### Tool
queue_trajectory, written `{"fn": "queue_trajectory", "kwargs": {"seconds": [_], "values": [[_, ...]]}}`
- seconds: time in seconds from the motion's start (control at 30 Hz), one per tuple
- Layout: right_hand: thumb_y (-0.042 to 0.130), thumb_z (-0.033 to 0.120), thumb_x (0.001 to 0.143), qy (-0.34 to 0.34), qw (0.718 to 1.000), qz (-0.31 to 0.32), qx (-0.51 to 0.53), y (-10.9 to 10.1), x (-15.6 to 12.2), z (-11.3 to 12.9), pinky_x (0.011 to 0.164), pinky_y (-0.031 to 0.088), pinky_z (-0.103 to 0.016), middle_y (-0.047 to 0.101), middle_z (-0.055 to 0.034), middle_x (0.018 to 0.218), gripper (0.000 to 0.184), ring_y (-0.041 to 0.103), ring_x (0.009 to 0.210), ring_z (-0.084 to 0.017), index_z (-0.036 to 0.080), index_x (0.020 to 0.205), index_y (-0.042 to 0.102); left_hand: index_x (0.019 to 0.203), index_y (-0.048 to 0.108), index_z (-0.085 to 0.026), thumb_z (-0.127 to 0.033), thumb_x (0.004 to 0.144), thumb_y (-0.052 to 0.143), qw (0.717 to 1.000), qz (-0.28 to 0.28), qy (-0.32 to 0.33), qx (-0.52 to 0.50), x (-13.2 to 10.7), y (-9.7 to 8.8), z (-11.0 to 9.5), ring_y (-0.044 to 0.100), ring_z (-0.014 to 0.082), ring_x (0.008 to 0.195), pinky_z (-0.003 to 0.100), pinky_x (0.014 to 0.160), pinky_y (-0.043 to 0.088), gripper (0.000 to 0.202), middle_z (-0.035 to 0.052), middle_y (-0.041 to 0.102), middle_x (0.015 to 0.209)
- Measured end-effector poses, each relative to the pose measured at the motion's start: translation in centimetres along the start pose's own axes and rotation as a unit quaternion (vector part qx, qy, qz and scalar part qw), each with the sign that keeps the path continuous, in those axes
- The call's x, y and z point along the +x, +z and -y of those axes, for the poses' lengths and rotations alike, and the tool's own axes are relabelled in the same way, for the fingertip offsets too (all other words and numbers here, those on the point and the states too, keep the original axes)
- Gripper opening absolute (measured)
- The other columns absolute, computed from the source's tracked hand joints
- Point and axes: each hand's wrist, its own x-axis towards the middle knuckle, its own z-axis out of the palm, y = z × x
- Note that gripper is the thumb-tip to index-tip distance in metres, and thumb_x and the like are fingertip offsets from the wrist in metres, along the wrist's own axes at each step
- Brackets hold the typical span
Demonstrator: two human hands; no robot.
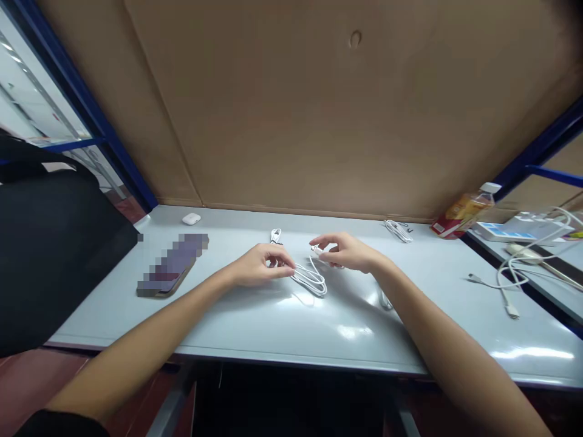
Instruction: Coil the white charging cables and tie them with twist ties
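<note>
My left hand [262,265] is closed on a looped white cable [312,280], its thumb and fingertips pinching the loops just above the grey table [282,328]. Across from it, my right hand [348,252] grips the same cable near a plug end, with the plug [316,249] poking out to the left. Behind my left hand lies a bundled white cable [276,235], partly covered by the fingers. Another white cable bundle [385,300] shows beside my right forearm, which hides part of it.
A phone [175,264], blurred out, and a small white case [191,218] lie at left, near a black bag [59,255]. At right are a tied cable [398,230], a drink bottle [464,211] and tangled white cables [505,273]. A cardboard panel [291,121] rises behind.
</note>
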Motion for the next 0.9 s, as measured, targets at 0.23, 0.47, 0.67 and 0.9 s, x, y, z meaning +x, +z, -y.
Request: {"fn": "queue_trajectory", "kwargs": {"seconds": [0.23, 0.47, 0.67, 0.9], "values": [[0.071, 0.039, 0.084, 0.021, 0.998, -0.039, 0.040, -3.5, -1.1, -0.6, 0.057, 0.045, -0.028, 0.068, -0.0070, 0.110, 0.035, 0.052, 0.061, -0.010, 0.025, 0.116, 0.074, 0.096, 0.071, -0.020, -0.029, 0.078, 0.086, 0.941, -0.086, -0.066, -0.319, -0.2, -1.8, -0.2, 0.072, 0.0194, 0.087, 0.033, 0.082, 0.055, 0.025, 0.0013, 0.069, 0.089], [0.077, 0.038, 0.081, 0.017, 0.993, -0.053, 0.102, -5.0, -1.2, -2.2, 0.055, 0.046, -0.026, 0.064, -0.0054, 0.110, 0.035, 0.053, 0.062, -0.009, 0.028, 0.114, 0.073, 0.116, 0.069, -0.022, -0.031, 0.075, 0.091, 0.861, -0.100, -0.097, -0.489, -0.1, -2.1, 0.5, 0.061, 0.0058, 0.066, 0.021, 0.069, 0.052, 0.047, -0.0006, 0.066, 0.089], [0.083, 0.037, 0.077, 0.008, 0.978, 0.001, 0.209, -2.0, 0.2, -1.7, 0.059, 0.053, -0.027, 0.068, -0.0052, 0.098, 0.038, 0.060, 0.067, -0.012, 0.021, 0.109, 0.073, 0.104, 0.072, -0.014, -0.042, 0.078, 0.087, 0.901, -0.095, -0.183, -0.381, 0.7, 0.4, 1.2, 0.063, 0.0091, 0.069, 0.026, 0.071, 0.054, 0.042, 0.0080, 0.072, 0.099], [0.086, 0.026, 0.071, -0.003, 0.936, 0.083, 0.341, 3.4, 0.9, 0.6, 0.081, 0.059, -0.034, 0.071, -0.0022, 0.087, 0.030, 0.070, 0.079, -0.016, 0.018, 0.095, 0.069, 0.103, 0.064, -0.016, -0.050, 0.079, 0.081, 0.963, -0.112, -0.138, -0.200, 0.8, 2.2, 1.2, 0.072, 0.0181, 0.069, 0.032, 0.065, 0.059, 0.045, 0.0052, 0.073, 0.088]]}}
